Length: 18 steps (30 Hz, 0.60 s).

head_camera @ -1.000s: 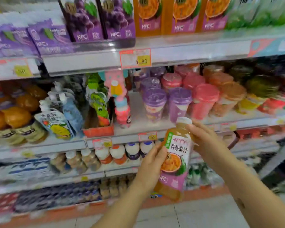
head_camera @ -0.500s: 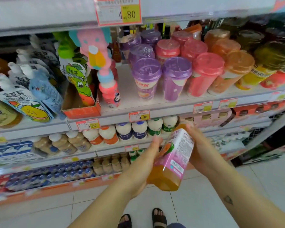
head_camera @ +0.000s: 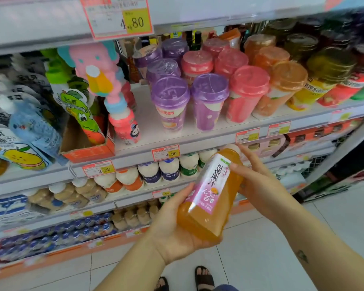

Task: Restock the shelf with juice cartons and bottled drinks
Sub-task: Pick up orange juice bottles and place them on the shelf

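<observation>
Shelf (head_camera: pixel 208 141): view has dropped from the top tiers to the cup row (head_camera: pixel 209 101) and below. Bottle (head_camera: pixel 210 194), upright a second ago, now tilted with cap up-right, held in the air before the lower rows, not yet placed. Left hand (head_camera: pixel 177 232) fingers cup its base, right hand (head_camera: pixel 259 181) fingers curl round its neck; probably a label check.

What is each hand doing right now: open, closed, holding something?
Left hand: holds the juice bottle by its base.
Right hand: grips the same bottle near its neck.
</observation>
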Available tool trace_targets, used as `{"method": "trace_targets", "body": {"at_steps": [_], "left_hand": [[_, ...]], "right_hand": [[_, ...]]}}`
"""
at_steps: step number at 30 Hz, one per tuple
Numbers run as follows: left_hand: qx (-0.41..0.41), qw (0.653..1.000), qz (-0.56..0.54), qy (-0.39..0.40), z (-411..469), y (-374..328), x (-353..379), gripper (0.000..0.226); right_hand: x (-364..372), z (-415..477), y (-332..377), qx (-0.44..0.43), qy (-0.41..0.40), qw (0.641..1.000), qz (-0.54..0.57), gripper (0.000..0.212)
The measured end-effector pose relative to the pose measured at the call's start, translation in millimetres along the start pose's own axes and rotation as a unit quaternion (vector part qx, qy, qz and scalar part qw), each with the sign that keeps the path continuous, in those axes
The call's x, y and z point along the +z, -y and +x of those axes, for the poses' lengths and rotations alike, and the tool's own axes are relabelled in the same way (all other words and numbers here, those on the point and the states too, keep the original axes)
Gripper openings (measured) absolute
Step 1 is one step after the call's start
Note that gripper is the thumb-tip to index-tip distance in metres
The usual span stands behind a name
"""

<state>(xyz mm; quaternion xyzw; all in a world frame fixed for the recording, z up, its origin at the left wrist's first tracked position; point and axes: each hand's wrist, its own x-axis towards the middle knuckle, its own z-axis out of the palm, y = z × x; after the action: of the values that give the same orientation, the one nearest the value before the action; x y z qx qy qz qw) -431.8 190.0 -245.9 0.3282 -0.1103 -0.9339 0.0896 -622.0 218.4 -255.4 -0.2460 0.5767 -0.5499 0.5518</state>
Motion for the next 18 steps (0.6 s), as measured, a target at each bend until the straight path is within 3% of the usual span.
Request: {"method": "trace_targets", "body": {"at_steps": [8, 11, 13, 15, 18], "left_hand": [[-0.027, 0.996, -0.078, 0.045, 4, -1, 0, 0.065], [0.005, 1.000, -0.030, -0.004, 2, -5, 3, 0.058], [0.067, 0.993, 0.073, -0.059, 2, -9, 4, 0.052], [0.164, 0.954, 0.229, -0.105, -1, -12, 7, 0.048], [0.267, 0.861, 0.414, -0.128, -7, -15, 20, 0.040]], "right_hand": [[0, 4, -5, 0.041, -0.027, 0.998, -0.033, 0.062], [3, 2, -1, 0.048, -0.020, 0.998, -0.024, 0.069], [1, 0, 5, 0.058, 0.008, 0.998, 0.009, 0.071], [2, -5, 12, 0.066, 0.073, 0.995, 0.029, 0.058], [13, -13, 16, 0.066, 0.150, 0.985, 0.060, 0.047]]}}
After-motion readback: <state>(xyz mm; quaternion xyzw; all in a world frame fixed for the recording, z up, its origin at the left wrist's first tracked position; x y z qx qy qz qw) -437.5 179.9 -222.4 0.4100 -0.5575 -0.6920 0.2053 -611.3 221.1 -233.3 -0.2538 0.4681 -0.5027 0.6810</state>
